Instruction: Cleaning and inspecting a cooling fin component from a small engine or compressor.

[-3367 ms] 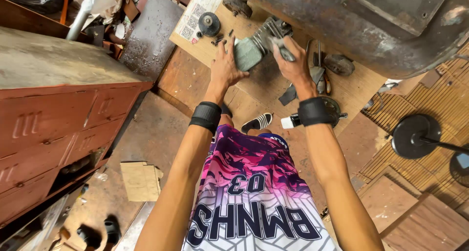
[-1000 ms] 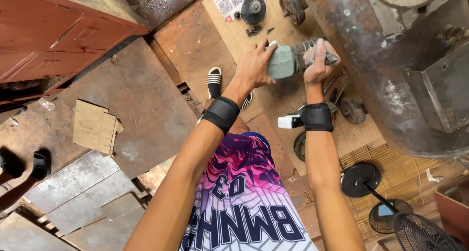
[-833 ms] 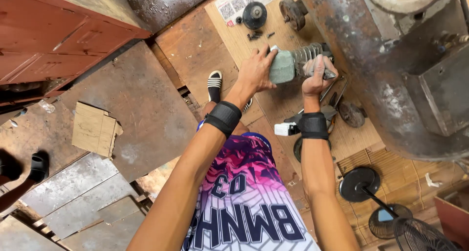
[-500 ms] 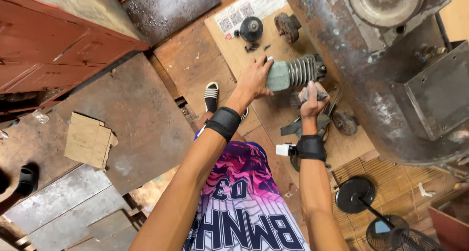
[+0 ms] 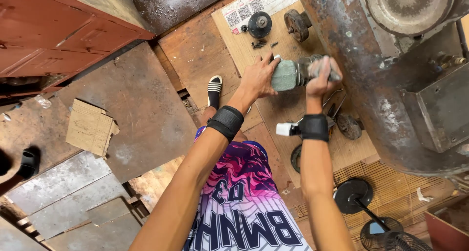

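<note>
Since the earlier shot both hands have lifted the grey motor part (image 5: 293,73) up off the floor, close to the big rusty machine (image 5: 391,85). Left hand (image 5: 258,77) has fingers spread against its blunt end; right hand (image 5: 320,77) is wrapped tight around the ribbed body. Nearer, a torn cardboard scrap (image 5: 90,126) lies on the metal floor plate. Farther out, a white printed sheet (image 5: 259,2) with red and black square codes sits on the plywood (image 5: 234,41) beside a black disc (image 5: 259,24).
</note>
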